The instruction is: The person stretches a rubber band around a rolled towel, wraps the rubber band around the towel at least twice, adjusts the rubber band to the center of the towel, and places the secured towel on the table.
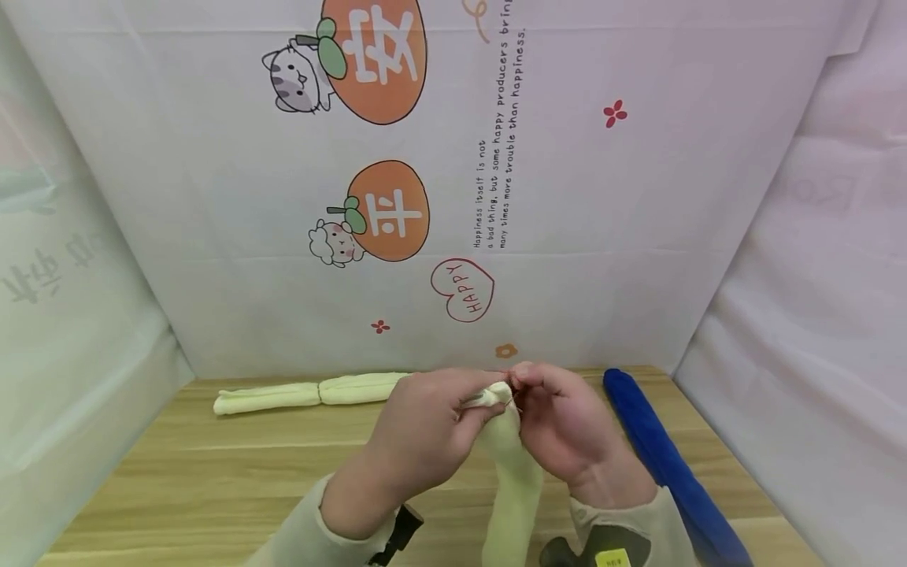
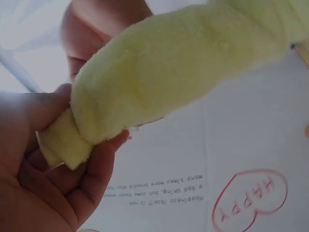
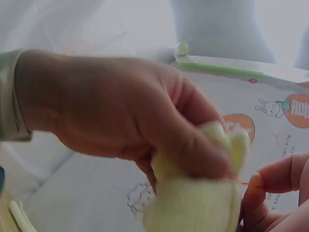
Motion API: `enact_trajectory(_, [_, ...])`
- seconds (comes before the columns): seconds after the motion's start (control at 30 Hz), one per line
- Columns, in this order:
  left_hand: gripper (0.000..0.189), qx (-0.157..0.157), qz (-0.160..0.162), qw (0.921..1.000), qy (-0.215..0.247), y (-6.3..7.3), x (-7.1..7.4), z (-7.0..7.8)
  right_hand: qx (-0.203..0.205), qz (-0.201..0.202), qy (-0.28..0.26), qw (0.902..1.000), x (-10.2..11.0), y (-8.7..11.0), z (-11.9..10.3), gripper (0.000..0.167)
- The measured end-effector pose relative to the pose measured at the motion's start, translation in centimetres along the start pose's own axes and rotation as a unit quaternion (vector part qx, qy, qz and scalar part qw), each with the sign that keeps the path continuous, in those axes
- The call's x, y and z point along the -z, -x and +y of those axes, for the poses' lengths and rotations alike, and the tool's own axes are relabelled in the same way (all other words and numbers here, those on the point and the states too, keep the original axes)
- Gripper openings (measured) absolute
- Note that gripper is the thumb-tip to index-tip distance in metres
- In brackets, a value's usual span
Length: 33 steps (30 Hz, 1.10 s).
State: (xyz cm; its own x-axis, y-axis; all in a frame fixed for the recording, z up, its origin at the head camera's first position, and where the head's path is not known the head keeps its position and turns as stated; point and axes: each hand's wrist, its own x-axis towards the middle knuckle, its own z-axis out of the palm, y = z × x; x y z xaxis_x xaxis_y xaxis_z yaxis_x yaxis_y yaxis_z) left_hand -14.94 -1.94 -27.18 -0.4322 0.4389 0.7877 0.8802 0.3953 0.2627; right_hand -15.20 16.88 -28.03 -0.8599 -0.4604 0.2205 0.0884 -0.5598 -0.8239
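A pale yellow rolled cloth [image 1: 513, 492], fuzzy like a towel, hangs from my left hand [image 1: 418, 433] down towards the front of the table. Fingers and thumb of that hand pinch its folded top end, which sticks out in the left wrist view as a short stub [image 2: 65, 140]. Close beside it, my right hand [image 1: 570, 433] pinches a thin red thread [image 3: 246, 183] between thumb and finger. The thread runs to the cloth at the neck below the stub. How far it goes round the cloth is hidden.
Another pale yellow roll [image 1: 276, 398], cinched around its middle, lies along the table's back edge. At the right lies a long blue roll [image 1: 666, 457]. White printed sheets [image 1: 567, 197] stand behind and at both sides of the wood-grain table [image 1: 212, 472].
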Motion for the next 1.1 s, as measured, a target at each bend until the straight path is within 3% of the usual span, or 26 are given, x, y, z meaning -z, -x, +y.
enact_trajectory(0.07, [0.019,0.042,0.017,0.9973,0.058,0.1,0.1,0.0,0.011,0.016,0.059,0.9981,-0.1,0.1,0.0,0.035])
enact_trajectory(0.13, [0.016,0.083,0.030,0.9913,0.097,0.2,0.1,0.0,0.025,0.054,0.129,0.9899,-0.3,0.2,0.1,0.030])
enact_trajectory(0.23, [0.011,0.146,0.049,0.9782,0.139,0.0,0.2,0.0,0.041,0.134,0.239,0.9609,-1.1,0.4,0.0,0.023])
enact_trajectory(0.3, [0.011,0.197,0.063,0.9652,0.160,-0.1,0.4,-0.1,0.050,0.153,0.303,0.9391,-1.6,0.7,0.0,0.019])
enact_trajectory(0.4, [0.012,0.271,0.080,0.9389,0.196,-0.3,0.8,-0.4,0.078,0.098,0.430,0.8939,-1.5,1.4,0.5,0.024])
enact_trajectory(0.43, [0.013,0.291,0.082,0.9295,0.212,-0.4,0.9,-0.6,0.083,0.076,0.456,0.8828,-1.4,1.5,0.8,0.029])
enact_trajectory(0.53, [0.021,0.313,0.085,0.9073,0.268,-0.4,0.9,-1.1,0.095,0.049,0.493,0.8633,-1.1,1.8,1.7,0.036])
enact_trajectory(0.63, [0.034,0.281,0.080,0.8813,0.372,-0.1,0.9,-1.5,0.071,0.089,0.449,0.8865,-1.1,1.9,2.1,0.036])
enact_trajectory(0.73, [0.038,0.202,0.063,0.8495,0.483,0.4,0.9,-2.1,0.076,0.094,0.386,0.9145,-0.7,2.1,2.2,0.033])
enact_trajectory(0.8, [0.044,0.150,0.046,0.8304,0.535,0.6,0.9,-2.6,0.081,0.057,0.324,0.9408,-0.3,2.2,2.3,0.031])
enact_trajectory(0.9, [0.056,0.112,0.008,0.8143,0.569,0.8,0.8,-3.1,0.074,-0.038,0.183,0.9796,0.3,2.2,2.8,0.029])
enact_trajectory(0.93, [0.057,0.112,-0.007,0.8085,0.578,0.9,0.7,-3.2,0.065,-0.076,0.132,0.9862,0.4,2.2,3.0,0.028])
enact_trajectory(1.0, [0.054,0.122,-0.032,0.7945,0.594,1.0,0.6,-3.2,0.041,-0.134,0.052,0.9888,0.6,2.3,3.5,0.030])
enact_trajectory(1.1, [0.050,0.139,-0.041,0.7776,0.612,1.4,0.4,-3.1,0.018,-0.173,0.013,0.9846,0.6,2.2,4.0,0.032])
